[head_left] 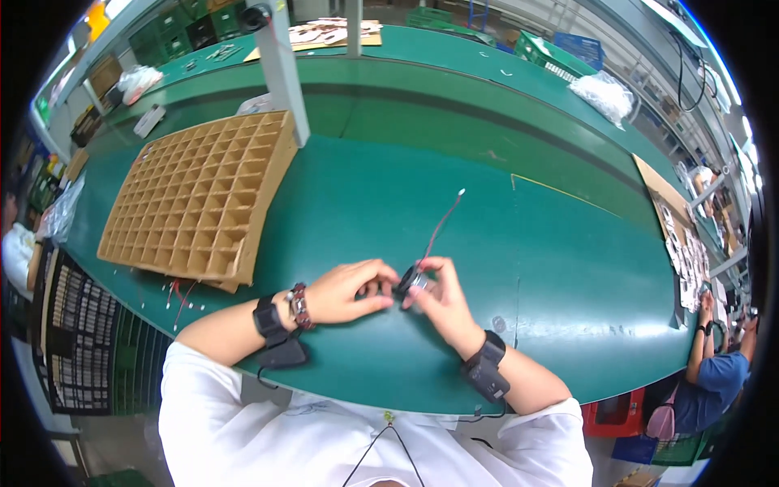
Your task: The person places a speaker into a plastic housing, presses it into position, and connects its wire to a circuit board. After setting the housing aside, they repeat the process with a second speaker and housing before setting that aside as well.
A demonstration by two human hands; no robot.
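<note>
My right hand [445, 302] is closed round a small round black part with a silvery side [412, 281], held just above the green table in front of me. From the part, a thin dark red wire lead [442, 223] runs up and away to a small white plug [462, 191]. My left hand [357, 290] is beside the part, its fingers bent and the thumb apart from the index finger. Its fingertips come close to the part's black rim; whether they touch it I cannot tell. No object shows within the left hand.
A cardboard divider tray [195, 195] with many compartments stands tilted at left, red wires [180, 296] poking out by its near edge. The green table [365, 195] runs beneath everything. Far right, a board with many white pieces [686, 252] lies near a person in blue [718, 377].
</note>
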